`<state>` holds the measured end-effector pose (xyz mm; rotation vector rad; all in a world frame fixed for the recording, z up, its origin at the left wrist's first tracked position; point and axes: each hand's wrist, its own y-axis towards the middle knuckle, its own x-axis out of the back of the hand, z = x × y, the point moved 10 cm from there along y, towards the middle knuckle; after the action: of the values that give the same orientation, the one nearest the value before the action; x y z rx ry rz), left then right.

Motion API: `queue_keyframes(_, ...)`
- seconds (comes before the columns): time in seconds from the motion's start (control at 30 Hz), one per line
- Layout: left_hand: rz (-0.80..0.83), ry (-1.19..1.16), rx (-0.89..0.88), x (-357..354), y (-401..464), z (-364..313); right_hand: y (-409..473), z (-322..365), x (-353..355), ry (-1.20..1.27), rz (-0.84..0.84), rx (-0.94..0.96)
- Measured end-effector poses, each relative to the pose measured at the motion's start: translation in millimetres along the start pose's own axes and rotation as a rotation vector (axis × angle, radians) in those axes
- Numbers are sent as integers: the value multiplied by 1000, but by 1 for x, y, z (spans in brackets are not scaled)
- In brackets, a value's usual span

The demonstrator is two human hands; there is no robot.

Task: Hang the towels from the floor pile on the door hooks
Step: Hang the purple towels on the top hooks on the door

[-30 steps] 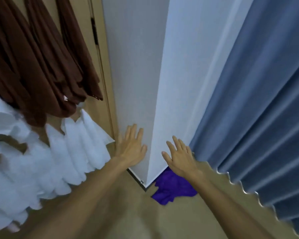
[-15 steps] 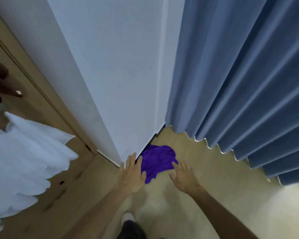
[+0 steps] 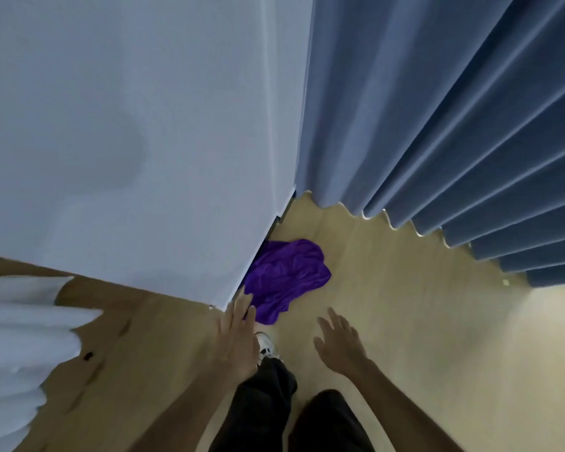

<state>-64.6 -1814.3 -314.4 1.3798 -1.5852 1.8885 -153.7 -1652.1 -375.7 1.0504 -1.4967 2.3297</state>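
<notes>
Fingers (image 3: 242, 305) of the left hand (image 3: 237, 340) are extended and released, reaching toward the purple towel (image 3: 286, 277), which lies crumpled on the floor (image 3: 405, 321) against the white wall (image 3: 144, 141). Right hand (image 3: 338, 345) is spread, grasping nothing. Blue curtain (image 3: 437, 125) hangs rightward.

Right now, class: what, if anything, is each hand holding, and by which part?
Nothing. The left hand and right hand are open, above the purple towel on the floor.

blue pleated curtain (image 3: 437, 125) hangs right | pale wall (image 3: 128, 125) left | beige floor (image 3: 405, 321) | white shoe (image 3: 266, 345)
</notes>
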Motion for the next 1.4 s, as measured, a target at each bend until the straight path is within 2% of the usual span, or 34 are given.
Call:
queue_keyframes(0.13,28,-143,-18,-21,55,10,53,-22,-7,37,63,-49)
queue_keyframes(0.27,14,-180,-22,-57,117,15,127,-45,-26,74,95,-74)
queue_keyframes(0.43,87,-18,-26,-134,216,13,243,-67,-76,46,149,-54)
queue_keyframes(0.53,125,-30,-51,-186,272,4,317,-82,-108,15,137,-25)
queue_keyframes(0.73,130,-134,-63,-295,360,-1,470,-115,-179,-212,158,26)
queue_keyframes(0.93,162,-148,-69,-385,400,9,590,-128,-236,-440,222,39)
queue_keyframes(1.03,189,-111,-66,-402,394,19,599,-125,-243,-488,155,35)
queue_keyframes(1.13,219,-115,-52,-386,373,24,565,-102,-221,-435,6,146)
queue_keyframes(1.27,235,-128,-33,-318,332,10,481,-75,-158,-279,-20,300)
queue_keyframes(1.4,202,-127,-61,-218,290,-13,372,-37,-61,44,27,426)
